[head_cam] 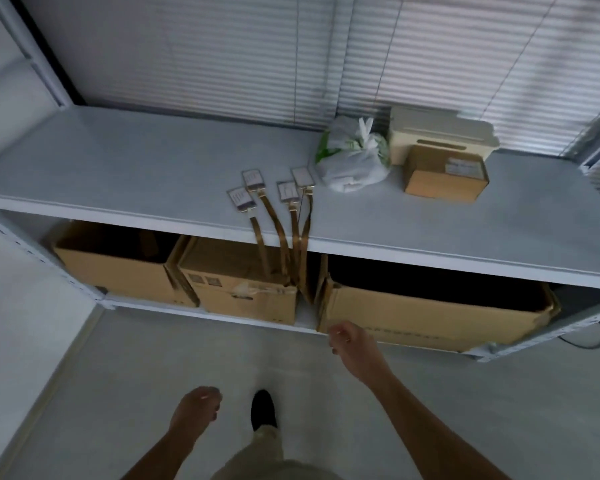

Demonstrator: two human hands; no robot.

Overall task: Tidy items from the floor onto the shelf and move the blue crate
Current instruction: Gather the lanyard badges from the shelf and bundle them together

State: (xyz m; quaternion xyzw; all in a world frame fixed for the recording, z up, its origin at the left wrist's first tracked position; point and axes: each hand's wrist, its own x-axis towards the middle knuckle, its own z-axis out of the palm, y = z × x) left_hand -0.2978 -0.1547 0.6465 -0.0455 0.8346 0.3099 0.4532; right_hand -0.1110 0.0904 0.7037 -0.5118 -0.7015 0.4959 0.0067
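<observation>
Neither hand holds anything: the left hand [195, 407], low at about 7 o'clock, hangs with fingers loosely curled over bare floor, knuckles forward, forearm running in from the bottom edge; whether its fingertips touch is hard to tell through blur. Beside it a dark shoe [263, 408] points toward 12 o'clock. The right hand [347, 342], near centre, reaches forward with fingers half-curled and apart, just in front of the lower shelf edge by the large open carton [430, 315]. On the shelf [118, 168] four badge tags [272, 188] lie at roughly 12 o'clock, their brown straps running toward the viewer and hanging over the front edge. Toward 1 o'clock sit a knotted plastic bag [352, 155], a cream container [440, 133] and a small cardboard box [445, 174] touching its front. No blue crate is in view; carton interiors are dark.
</observation>
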